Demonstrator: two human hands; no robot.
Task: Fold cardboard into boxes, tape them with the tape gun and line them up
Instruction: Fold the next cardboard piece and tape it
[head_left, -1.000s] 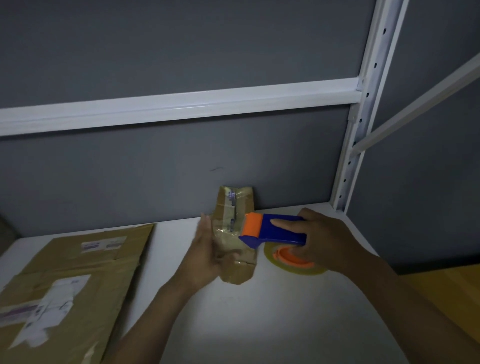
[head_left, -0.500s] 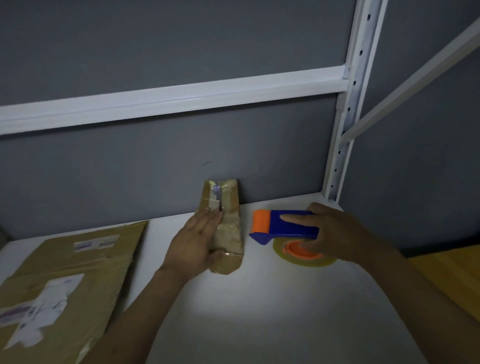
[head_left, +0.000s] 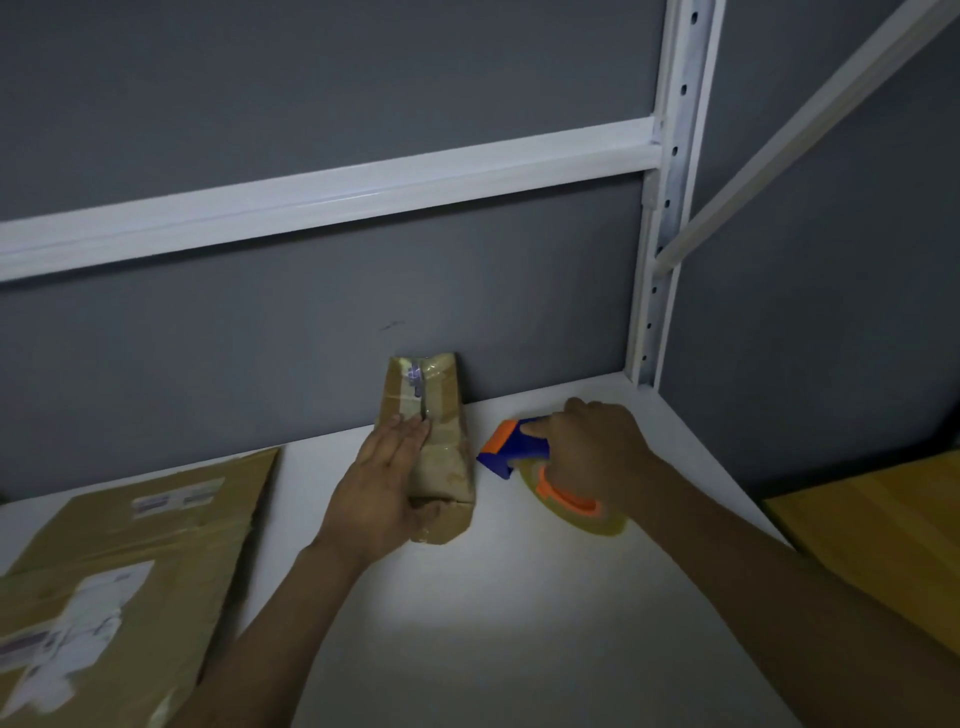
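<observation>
The white bench (head_left: 519, 623) carries flattened cardboard (head_left: 156, 545) at near left. A small taped box (head_left: 441, 452) lies mid-bench, its far end against the grey wall. The left hand (head_left: 379, 493) presses it with straight fingers. Just right, the right hand (head_left: 597, 457) has its fingers wrapped round the tape gun (head_left: 519, 447).

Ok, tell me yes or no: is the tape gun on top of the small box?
No. The right hand holds the tape gun to the right of the small box; only the left hand lies on it.
</observation>
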